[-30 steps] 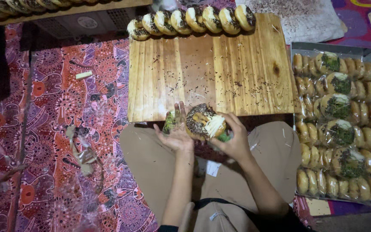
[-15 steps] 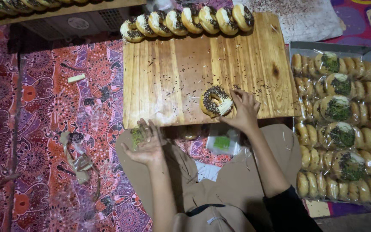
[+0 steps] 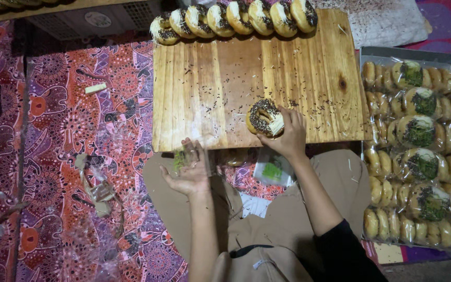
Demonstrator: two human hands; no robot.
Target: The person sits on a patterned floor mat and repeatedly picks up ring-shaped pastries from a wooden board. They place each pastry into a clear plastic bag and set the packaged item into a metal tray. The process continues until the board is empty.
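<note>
Wooden board (image 3: pixel 210 89) lay mostly bare; the right hand (image 3: pixel 287 133) gripped a sprinkled doughnut (image 3: pixel 263 117) near its front edge. The left hand (image 3: pixel 191 169) cupped clear wrapping (image 3: pixel 184 156). A tray (image 3: pixel 418 52) held bagged doughnuts.

A round doughnut (image 3: pixel 263 118) topped with dark sprinkles and pale shreds lies flat near the board's near edge, right of centre. A clear plastic wrapper (image 3: pixel 186 159) with green print sits crumpled just off the near-left edge.
</note>
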